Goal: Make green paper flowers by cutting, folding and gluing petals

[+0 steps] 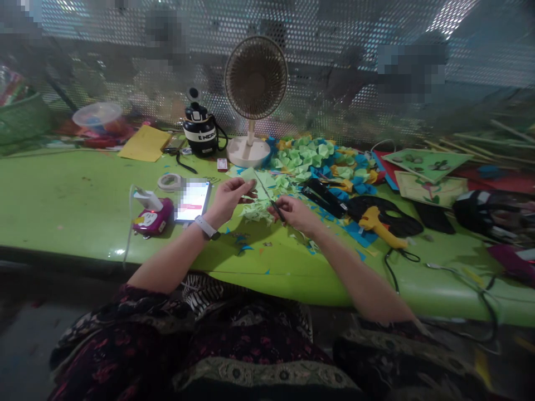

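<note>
My left hand [231, 196] is closed, thumb and fingers pinching a light green piece of paper [253, 177]. In my right hand [296, 214] is a pair of scissors [272, 203], its blades pointing up and away, close beside the paper. Part of the handles is hidden by my fingers. Under and around both hands lie pale green paper scraps [259, 213]. Just beyond them rises a heap of cut and crumpled paper pieces [307, 156] in green, yellow and blue.
Left of my hands are a lit phone [191, 209], a tape roll [170, 182] and a purple power strip [161, 218] with a charger. A fan [256, 78] and a black bottle [200, 133] stand behind. To the right lie a black stapler [324, 197] and a yellow glue gun [382, 227].
</note>
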The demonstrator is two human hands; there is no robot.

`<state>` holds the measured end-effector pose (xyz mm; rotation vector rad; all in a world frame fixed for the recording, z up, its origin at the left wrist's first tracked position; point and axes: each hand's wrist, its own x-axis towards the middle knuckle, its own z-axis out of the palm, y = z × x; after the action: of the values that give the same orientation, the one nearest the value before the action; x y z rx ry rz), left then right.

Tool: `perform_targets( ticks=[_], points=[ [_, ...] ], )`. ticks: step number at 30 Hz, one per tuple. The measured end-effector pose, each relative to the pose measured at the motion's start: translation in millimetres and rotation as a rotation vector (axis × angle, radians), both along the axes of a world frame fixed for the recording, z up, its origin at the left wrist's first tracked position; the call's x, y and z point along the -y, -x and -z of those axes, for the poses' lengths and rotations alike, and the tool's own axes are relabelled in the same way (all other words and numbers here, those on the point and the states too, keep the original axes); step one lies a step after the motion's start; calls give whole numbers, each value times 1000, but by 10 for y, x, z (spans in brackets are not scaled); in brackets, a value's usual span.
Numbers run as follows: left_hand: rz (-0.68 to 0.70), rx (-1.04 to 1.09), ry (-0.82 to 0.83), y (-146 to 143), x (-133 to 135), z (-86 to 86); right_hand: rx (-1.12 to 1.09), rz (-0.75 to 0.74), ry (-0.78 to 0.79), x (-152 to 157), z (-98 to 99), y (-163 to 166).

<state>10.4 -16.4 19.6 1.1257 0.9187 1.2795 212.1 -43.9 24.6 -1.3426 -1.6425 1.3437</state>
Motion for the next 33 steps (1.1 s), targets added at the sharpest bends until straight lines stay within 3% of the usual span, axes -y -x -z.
perform_targets(
  ticks=[25,33],
  points=[
    [-2,-4,-11,0,4,-34,10,26,-31,10,-21,-4],
    [65,-22,-12,-9,9,-14,-9,35,-15,5,-24,6]
  ],
)
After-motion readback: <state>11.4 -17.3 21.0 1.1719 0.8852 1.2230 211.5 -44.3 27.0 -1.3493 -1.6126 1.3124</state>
